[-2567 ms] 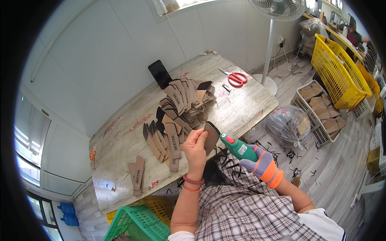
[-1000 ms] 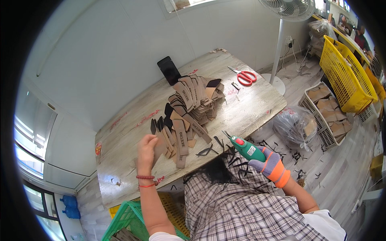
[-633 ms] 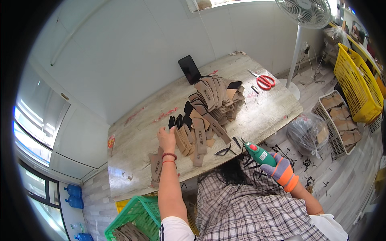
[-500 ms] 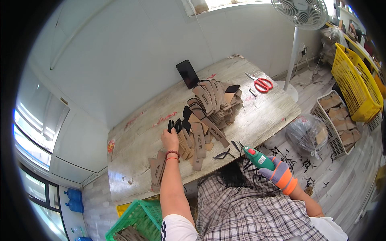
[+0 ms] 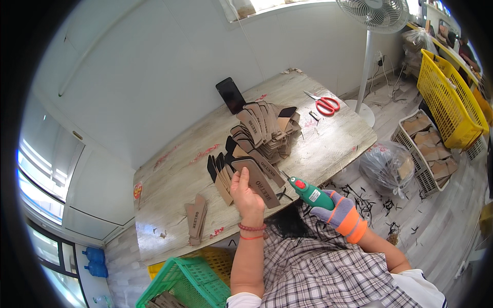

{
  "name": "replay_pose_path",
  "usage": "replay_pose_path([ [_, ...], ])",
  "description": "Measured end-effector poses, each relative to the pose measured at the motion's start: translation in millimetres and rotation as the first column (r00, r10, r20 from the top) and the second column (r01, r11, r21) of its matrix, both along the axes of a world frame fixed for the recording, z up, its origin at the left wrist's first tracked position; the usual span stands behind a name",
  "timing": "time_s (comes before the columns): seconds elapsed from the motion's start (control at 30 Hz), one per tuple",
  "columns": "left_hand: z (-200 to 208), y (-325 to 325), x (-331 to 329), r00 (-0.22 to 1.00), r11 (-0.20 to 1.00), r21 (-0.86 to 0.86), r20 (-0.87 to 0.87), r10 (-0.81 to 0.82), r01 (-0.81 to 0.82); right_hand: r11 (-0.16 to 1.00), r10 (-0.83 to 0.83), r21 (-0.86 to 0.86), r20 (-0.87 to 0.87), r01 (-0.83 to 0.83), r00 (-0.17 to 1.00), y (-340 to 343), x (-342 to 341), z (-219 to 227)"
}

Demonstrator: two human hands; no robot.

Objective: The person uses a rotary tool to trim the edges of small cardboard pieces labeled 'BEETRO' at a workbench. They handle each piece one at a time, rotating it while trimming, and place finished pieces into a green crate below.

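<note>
My left hand [image 5: 247, 194] is closed on a flat brown strip [image 5: 263, 187] with dark lettering and a dark edge, held tilted above the table's near edge. My right hand [image 5: 334, 209], in a grey and orange glove, grips a green handheld power tool [image 5: 314, 196] with a red switch. Its thin tip points left, close to the strip's right side; whether they touch I cannot tell. Behind the left hand, a heap of similar strips [image 5: 267, 131] lies fanned and stacked. A few more strips [image 5: 196, 218] lie apart at the table's left.
On the table [image 5: 174, 179] are a black phone [image 5: 230, 95] and red-handled scissors [image 5: 326, 106]. A green basket [image 5: 179, 280] stands below its left edge. To the right are a plastic bag [image 5: 387, 168], a yellow crate [image 5: 447, 102], a fan [image 5: 375, 13] and black trimmings [image 5: 359, 205] on the floor.
My left hand has moved right and nearer, lifting a strip away from the heap. The power tool in my right hand has come left toward that strip. The view has shifted slightly.
</note>
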State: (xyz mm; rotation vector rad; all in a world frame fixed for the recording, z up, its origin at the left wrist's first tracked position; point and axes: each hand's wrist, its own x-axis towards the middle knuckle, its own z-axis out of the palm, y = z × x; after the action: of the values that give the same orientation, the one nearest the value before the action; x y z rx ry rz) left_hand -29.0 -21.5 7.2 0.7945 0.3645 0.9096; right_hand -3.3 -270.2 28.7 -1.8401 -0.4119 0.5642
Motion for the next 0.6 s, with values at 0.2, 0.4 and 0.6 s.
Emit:
replay_pose_path([
  [0.2,10.2,-52.8,16.3,0.994,0.985,-0.131,0.035,-0.107,0.110,0.996,-0.059,0.064,0.000,0.059,0.998,-9.1,-1.6,-0.2],
  [0.4,-0.3,-65.5,21.2,0.992,0.988,-0.097,0.006,-0.123,0.123,0.994,-0.073,0.080,0.029,0.070,0.997,-14.3,0.2,-6.2],
  [0.6,-3.7,-74.9,20.0,0.989,0.985,-0.107,-0.040,-0.141,0.136,0.984,-0.090,0.147,-0.085,0.102,0.992,-13.6,-1.3,5.1],
])
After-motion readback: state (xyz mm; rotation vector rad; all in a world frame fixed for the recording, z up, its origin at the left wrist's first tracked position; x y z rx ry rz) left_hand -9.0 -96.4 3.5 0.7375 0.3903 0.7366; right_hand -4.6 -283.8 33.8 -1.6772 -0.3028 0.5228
